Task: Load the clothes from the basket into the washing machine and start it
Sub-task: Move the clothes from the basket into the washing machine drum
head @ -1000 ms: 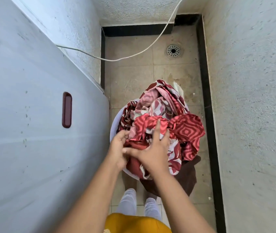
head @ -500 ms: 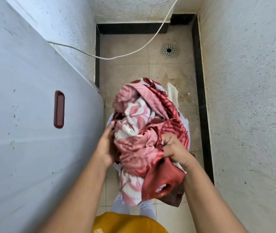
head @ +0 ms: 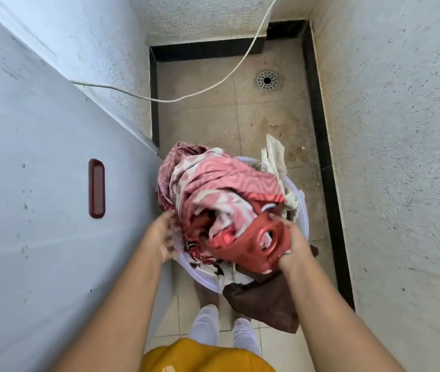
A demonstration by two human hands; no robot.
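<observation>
Bundle, change: half a second ago the red-and-pink patterned cloth bundle (head: 221,200) hung lifted between both hands. Now it sits lower, lying across the round pale translucent plastic basket (head: 304,210).
Left hand, change: the left hand (head: 163,238) has come off the bundle's side to its eight o'clock. The fingers (head: 171,218) look straight and loosely spread, not curled on cloth.
Right hand: the right hand (head: 291,245) holds on at the bundle's four o'clock, fingers (head: 276,220) and thumb pinching a fold of plain red cloth.
Meaning for the task: probably a re-grip, not a transfer. By my reading nothing has left the basket and loading has hardly begun.
Clothes, place: all in or over the basket on the tiled floor (head: 200,108). A cream towel (head: 273,159) is at its one o'clock, and a dark brown cloth (head: 267,302) hangs over the rim at five o'clock.
Washing machine: likely the pale blue-white panel (head: 39,210) at the basket's nine o'clock, with a dark red oblong handle (head: 96,188). No opening, drum or controls show.
Blurred: the left hand is smeared by motion, so I cannot tell whether it touches cloth.
Hidden: the basket's inside and how much laundry lies under the bundle.
Cut off: the panel runs out of the picture at nine o'clock.
</observation>
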